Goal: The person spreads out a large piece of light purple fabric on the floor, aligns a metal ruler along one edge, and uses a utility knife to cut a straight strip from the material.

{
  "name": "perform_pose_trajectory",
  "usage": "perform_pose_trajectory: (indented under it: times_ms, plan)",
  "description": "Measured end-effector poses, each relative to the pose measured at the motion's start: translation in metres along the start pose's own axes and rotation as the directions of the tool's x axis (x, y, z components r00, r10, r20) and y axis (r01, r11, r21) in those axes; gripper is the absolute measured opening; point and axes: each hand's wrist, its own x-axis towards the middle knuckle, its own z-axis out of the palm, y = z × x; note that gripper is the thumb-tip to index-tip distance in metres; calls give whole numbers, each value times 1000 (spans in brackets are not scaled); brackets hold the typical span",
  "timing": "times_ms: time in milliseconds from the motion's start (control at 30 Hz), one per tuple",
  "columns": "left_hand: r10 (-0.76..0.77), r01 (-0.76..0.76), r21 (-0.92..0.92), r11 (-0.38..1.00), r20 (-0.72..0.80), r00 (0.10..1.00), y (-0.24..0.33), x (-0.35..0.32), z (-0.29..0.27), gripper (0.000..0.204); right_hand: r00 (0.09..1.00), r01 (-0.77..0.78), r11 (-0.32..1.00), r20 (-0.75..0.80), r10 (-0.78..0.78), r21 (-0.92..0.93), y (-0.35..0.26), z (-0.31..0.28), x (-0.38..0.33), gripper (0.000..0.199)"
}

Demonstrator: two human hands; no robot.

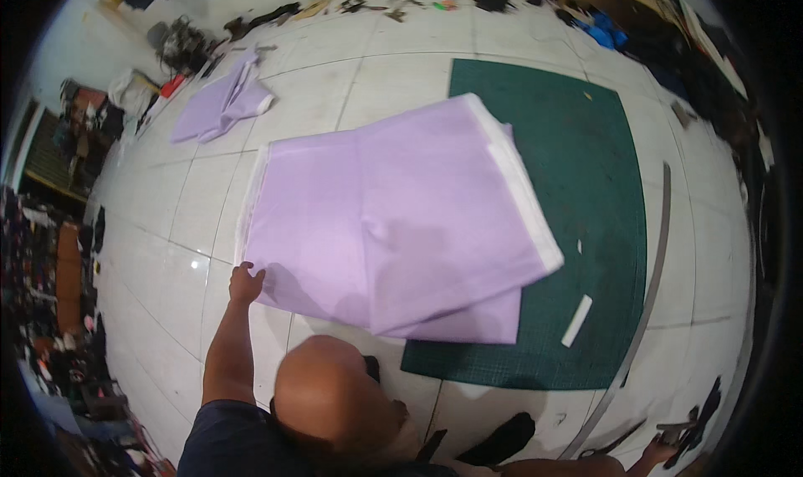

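Note:
A large folded piece of lilac cloth (318, 201) with white edges lies spread on the tiled floor, its right part over a green cutting mat (585, 159). At the cloth's near left corner is my left hand (246, 284), its thumb and fingers apart and touching the edge. Far out at the lower right, my right hand (659, 452) is closed by a small grey and dark tool (673, 433); its fingers are too small to show what they grip. Dark-handled scissors (615, 440) lie just left of that hand.
A white strip (577, 320) rests on the mat. Right of it runs a long metal ruler (648, 310). Another crumpled lilac cloth (222, 100) lies at the far left. Clutter lines the walls, including a blue bundle (604, 32). My bent knee (335, 393) is near the cloth's front edge.

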Motion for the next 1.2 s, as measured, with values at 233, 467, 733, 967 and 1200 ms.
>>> perform_pose_trajectory:
  times_ms: [233,467,733,967,1200]
  plan:
    - [-308,258,-202,945,-275,911,-16,61,56,69,466,276,961,874,-139,6,-209,379,-151,54]
    - [-443,318,-367,874,-332,833,12,66,52,63,-281,636,706,946,-165,312,-247,579,-677,36]
    - [-511,378,-411,830,-284,812,-4,69,47,63,-899,303,235,358,-252,924,-166,567,-1134,38]
    - [-519,403,-418,814,-213,828,-16,76,37,64,-912,388,276,410,-24,880,-138,509,-1327,44]
    - [-463,372,-343,863,-239,854,1,95,63,68,-833,434,443,536,-134,785,-84,480,-1311,38]
